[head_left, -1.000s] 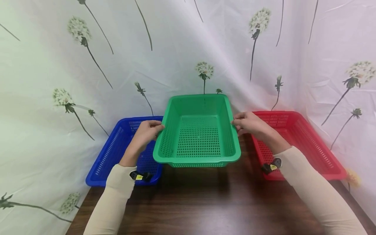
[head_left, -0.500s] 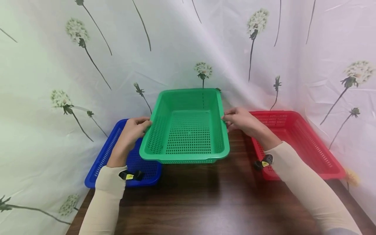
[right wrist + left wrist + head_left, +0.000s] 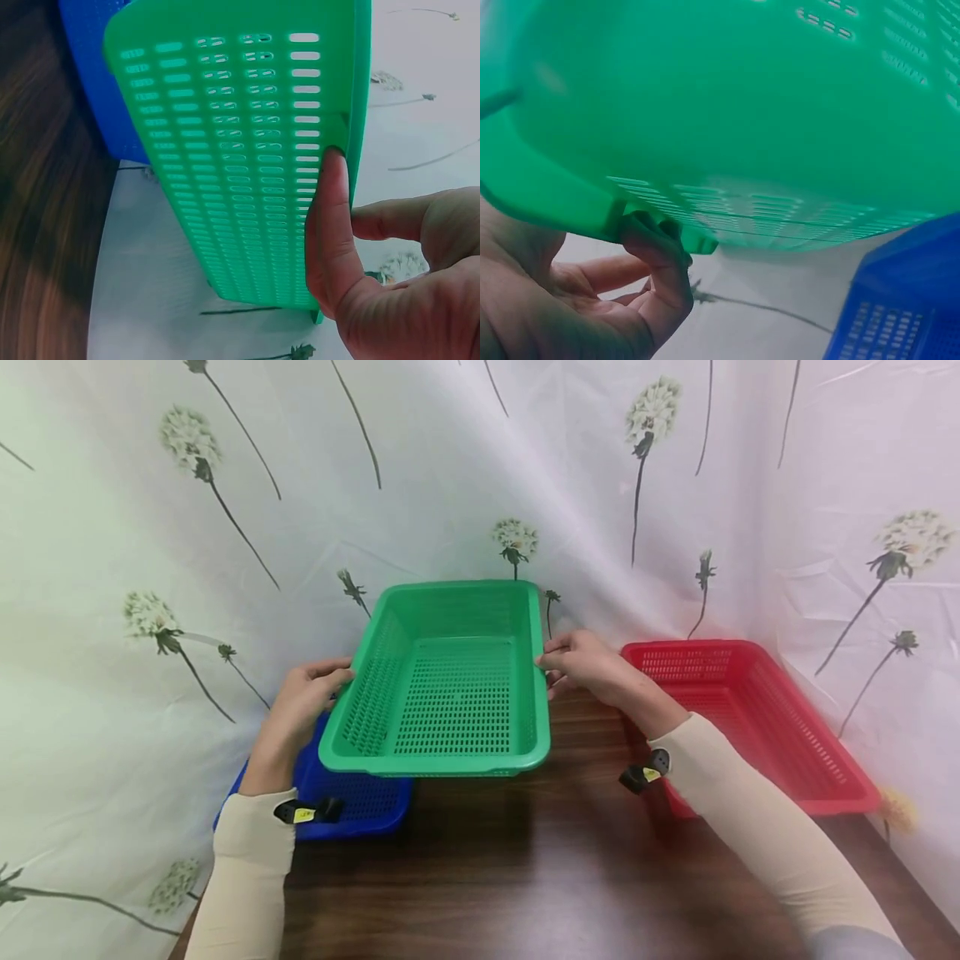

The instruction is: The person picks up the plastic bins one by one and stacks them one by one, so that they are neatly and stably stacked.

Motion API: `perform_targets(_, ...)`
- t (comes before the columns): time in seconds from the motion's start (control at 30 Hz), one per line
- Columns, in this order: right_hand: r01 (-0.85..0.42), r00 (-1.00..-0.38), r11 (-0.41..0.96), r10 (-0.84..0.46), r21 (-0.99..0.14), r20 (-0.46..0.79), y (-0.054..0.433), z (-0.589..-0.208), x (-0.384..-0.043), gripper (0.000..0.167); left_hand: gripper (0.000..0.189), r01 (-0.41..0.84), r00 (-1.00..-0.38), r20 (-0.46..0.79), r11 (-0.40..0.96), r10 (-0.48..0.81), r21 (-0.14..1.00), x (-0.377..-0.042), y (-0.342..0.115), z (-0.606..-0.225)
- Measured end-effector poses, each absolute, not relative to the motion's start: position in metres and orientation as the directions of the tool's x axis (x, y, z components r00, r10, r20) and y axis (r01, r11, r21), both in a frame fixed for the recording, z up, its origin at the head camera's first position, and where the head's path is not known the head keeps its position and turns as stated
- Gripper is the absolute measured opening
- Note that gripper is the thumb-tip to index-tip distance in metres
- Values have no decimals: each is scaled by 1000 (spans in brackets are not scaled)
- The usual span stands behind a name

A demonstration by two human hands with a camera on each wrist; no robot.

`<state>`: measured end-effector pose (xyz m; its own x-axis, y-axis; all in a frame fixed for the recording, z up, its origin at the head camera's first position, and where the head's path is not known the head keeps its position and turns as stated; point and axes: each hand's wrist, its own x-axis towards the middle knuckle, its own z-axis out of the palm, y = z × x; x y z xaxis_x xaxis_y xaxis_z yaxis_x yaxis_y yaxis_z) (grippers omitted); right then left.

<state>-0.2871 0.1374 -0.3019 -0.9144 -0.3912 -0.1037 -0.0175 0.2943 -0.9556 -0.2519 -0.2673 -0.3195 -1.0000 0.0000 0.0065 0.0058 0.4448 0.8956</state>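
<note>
Cream knit-like sleeves (image 3: 757, 818) are worn on both forearms, and a small black wrist camera with a yellow label is strapped over each cuff, the left one (image 3: 306, 811) and the right one (image 3: 643, 773). Beyond the cuffs, the green plastic basket (image 3: 457, 702) is held between two bare hands. Its left rim is gripped by the left hand (image 3: 296, 706), with the digits bent at the edge; its right rim is pinched by the right hand (image 3: 588, 668), one finger being laid against the slotted outer wall just under the lip, as is seen from the right wrist. By both hands together the basket is kept raised above the dark wood-grain tabletop (image 3: 465, 877), left of centre, with its perforated floor turned up toward the head camera.

Farther off, at the left, the blue plastic basket (image 3: 367, 802) is partly covered from view by the green one and the left forearm; whether the two baskets touch cannot be told from the head view. At the right, well apart from the blue one, the red plastic basket (image 3: 750, 727) is set on the tabletop, its near left part crossed by the right forearm. Behind everything, a white curtain (image 3: 442, 485) printed with dandelions is hung.
</note>
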Motion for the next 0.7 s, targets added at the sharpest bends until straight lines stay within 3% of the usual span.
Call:
perform_targets(0.23, 16, -903, 257, -411, -966, -125, 115, -300, -287, 36, 57, -3, -998, 24, 443, -54, 897, -250, -286, -319)
perform_targets(0.53, 48, -887, 250, -435, -967, -156, 85, -297, -291, 24, 63, -33, -995, 7, 416, -95, 909, -248, -315, -320)
perform_targets(0.7, 49, -879, 245, -451, -968, -158, 68, -295, -293, 30, 69, -80, -994, -42, 406, -101, 911, -245, -330, -314)
